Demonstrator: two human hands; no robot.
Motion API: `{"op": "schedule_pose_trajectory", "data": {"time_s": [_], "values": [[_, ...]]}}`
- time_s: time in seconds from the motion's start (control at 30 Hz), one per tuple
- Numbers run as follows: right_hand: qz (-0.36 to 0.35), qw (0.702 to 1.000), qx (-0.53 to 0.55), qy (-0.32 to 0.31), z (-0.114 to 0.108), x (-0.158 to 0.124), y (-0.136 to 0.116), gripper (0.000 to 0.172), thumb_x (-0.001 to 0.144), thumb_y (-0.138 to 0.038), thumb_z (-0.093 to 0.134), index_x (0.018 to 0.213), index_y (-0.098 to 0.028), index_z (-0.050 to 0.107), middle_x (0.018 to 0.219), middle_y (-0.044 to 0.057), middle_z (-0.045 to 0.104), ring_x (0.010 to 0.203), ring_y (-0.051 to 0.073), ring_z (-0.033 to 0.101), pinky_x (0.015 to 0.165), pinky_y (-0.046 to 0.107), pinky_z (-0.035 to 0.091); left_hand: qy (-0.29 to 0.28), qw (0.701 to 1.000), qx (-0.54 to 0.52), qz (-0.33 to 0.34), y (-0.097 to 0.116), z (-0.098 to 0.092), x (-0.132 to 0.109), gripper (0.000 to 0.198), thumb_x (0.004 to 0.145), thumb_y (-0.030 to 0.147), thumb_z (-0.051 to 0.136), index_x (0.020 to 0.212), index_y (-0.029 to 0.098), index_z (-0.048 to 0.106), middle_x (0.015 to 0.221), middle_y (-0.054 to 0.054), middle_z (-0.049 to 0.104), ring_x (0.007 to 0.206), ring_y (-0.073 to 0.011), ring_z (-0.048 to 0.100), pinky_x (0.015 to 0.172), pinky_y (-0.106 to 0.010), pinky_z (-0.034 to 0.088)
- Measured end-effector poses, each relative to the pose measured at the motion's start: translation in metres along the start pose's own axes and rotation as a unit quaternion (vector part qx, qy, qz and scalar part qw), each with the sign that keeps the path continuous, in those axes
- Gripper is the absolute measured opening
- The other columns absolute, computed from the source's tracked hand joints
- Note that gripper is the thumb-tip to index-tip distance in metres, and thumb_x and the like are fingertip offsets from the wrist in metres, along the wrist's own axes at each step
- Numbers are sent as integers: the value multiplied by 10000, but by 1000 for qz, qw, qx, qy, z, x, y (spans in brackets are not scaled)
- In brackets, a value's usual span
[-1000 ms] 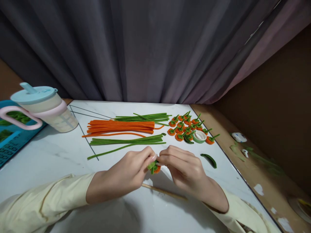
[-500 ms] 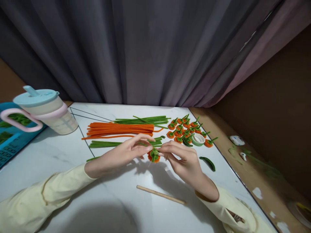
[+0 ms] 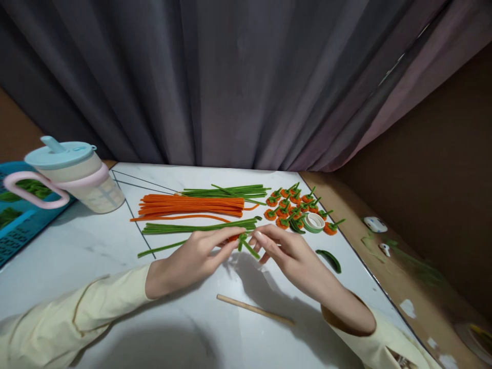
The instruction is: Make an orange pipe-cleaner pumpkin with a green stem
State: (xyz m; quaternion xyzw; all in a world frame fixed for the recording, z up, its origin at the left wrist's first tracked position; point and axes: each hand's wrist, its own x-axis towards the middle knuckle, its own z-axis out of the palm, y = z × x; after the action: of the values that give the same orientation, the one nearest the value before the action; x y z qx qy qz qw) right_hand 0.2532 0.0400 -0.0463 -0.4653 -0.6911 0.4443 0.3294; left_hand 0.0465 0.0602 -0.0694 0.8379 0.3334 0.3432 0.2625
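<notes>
My left hand point(image 3: 205, 251) pinches a small pipe-cleaner pumpkin between thumb and fingers above the white table. Most of its orange body point(image 3: 233, 238) is hidden behind the fingers. Its green top point(image 3: 243, 238) faces right, with loose green ends point(image 3: 251, 249) sticking down and out. My right hand point(image 3: 290, 251) is curled close at the green top, thumb and forefinger together; they seem to pinch a green strand there. Behind the hands lie orange pipe cleaners point(image 3: 192, 205) and green pipe cleaners point(image 3: 184, 227). Several similar pumpkins point(image 3: 283, 211) stand together at the back right.
A thin wooden stick point(image 3: 255, 309) lies in front of the hands. To the right are a tape roll point(image 3: 314, 222) and a dark green clip-like piece point(image 3: 329, 260). A lidded cup point(image 3: 82, 177) and a blue basket point(image 3: 23, 241) stand left. Earbud case point(image 3: 375, 224) lies far right.
The pumpkin has been turned, so its orange body now sits behind my left fingers and green ends point down-right. My left hand has shifted slightly right and nearer.
</notes>
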Motion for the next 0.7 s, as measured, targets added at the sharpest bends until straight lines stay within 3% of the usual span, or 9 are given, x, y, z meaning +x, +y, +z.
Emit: {"op": "schedule_pose_trajectory", "data": {"time_s": [0.1,0.2,0.33,0.43,0.57,0.7], "values": [[75,983,140,-90,1,4,2,390,915,-479,460,824,-126,598,794,41,580,737,127,576,661,250,531,40,989,63,126,-1,4,-5,293,916,142,481,1197,127,565,1128,-101,681,967,-163,671,869,-256,548],[131,943,264,-153,3,7,5,350,873,-451,558,839,-108,619,825,54,591,779,133,587,694,260,537,51,976,114,178,-5,4,-8,305,914,130,487,1213,113,542,1111,-113,686,940,-172,685,822,-258,570],[183,882,393,-186,7,8,11,272,813,-352,670,865,-90,621,889,72,600,785,131,613,637,218,539,41,965,161,200,-7,3,-9,290,929,150,459,1209,122,530,1030,-106,708,832,-185,708,684,-267,591],[204,848,447,-198,11,8,19,262,765,-314,725,840,-95,604,849,54,592,738,120,623,568,186,534,47,962,169,207,-4,2,-9,260,940,150,434,1179,117,532,1015,-106,710,837,-177,705,694,-252,581],[215,827,474,-212,14,9,25,264,730,-285,756,777,-99,575,647,-11,542,542,72,577,443,134,477,47,954,197,222,2,0,-8,240,946,153,418,1149,120,541,985,-97,716,830,-165,704,700,-231,571],[218,816,477,-241,14,9,24,264,743,-296,735,747,-115,543,609,-18,558,457,69,558,367,130,431,40,942,231,240,7,-2,-7,268,937,152,405,1161,122,549,940,-94,721,821,-162,705,717,-224,570]]}}
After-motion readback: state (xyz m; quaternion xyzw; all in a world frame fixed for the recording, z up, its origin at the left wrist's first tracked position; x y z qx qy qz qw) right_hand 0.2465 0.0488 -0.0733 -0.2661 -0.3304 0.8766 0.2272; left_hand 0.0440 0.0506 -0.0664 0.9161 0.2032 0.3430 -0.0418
